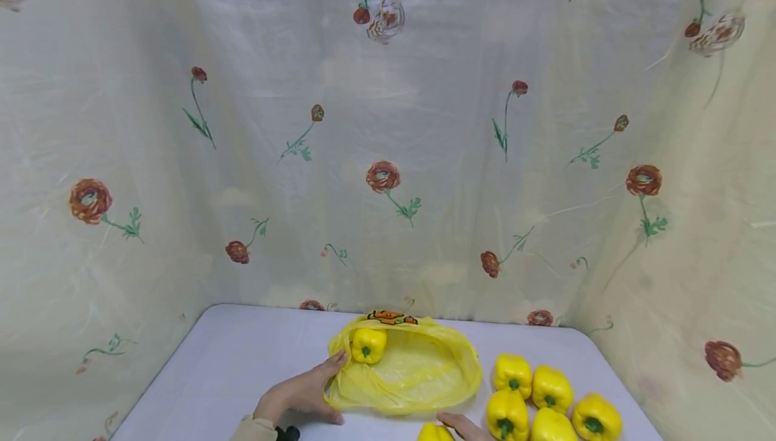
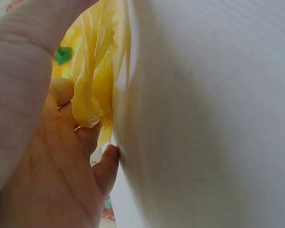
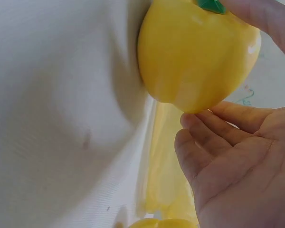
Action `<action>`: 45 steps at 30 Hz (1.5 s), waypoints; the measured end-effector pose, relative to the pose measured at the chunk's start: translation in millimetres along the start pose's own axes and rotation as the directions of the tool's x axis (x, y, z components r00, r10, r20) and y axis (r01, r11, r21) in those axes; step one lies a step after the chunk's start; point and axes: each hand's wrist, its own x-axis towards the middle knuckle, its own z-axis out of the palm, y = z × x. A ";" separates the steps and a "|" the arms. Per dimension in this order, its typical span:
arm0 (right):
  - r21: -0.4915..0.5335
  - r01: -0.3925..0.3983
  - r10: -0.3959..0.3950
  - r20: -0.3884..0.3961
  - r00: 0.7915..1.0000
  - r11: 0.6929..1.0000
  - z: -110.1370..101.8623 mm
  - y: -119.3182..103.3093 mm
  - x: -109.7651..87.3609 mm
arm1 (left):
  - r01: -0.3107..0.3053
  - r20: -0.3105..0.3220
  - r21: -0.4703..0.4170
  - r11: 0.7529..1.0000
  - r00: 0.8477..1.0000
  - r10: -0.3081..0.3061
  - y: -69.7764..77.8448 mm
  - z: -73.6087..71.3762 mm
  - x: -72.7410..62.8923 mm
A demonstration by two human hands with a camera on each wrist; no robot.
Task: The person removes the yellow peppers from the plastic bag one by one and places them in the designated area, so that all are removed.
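Note:
A yellow plastic bag (image 1: 418,397) lies mouth open on the white table, with one yellow bell pepper (image 1: 371,341) inside at its left. My left hand (image 1: 306,392) holds the bag's left edge, thumb at the rim. In the left wrist view its fingers (image 2: 61,91) bend against the crumpled plastic (image 2: 89,102). At the bottom of the head view, in front of the bag, my right hand (image 1: 465,426) grips another yellow bell pepper (image 3: 194,57). The right wrist view has the thumb near its green stem and the fingers against its far side; this pepper touches the table.
Several more yellow bell peppers (image 1: 508,414) stand grouped on the table's right side. The white table (image 1: 230,360) ends at a flowered curtain (image 1: 424,239), which hangs behind and on both sides.

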 end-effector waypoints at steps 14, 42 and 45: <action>0.181 -0.145 0.139 0.045 0.989 0.973 -8.2 78.0 29.1 | -0.007 0.000 -0.007 1.000 1.000 0.007 -2.4 0.5 1.2; 0.103 0.027 -0.002 -0.238 0.971 0.994 -67.9 -80.4 38.9 | -0.008 0.002 -0.004 1.000 1.000 0.008 -3.4 0.3 0.8; 0.097 0.055 -0.031 -0.240 0.970 0.994 -74.8 -82.0 46.1 | -0.015 0.000 0.004 1.000 1.000 0.015 -3.0 0.1 1.0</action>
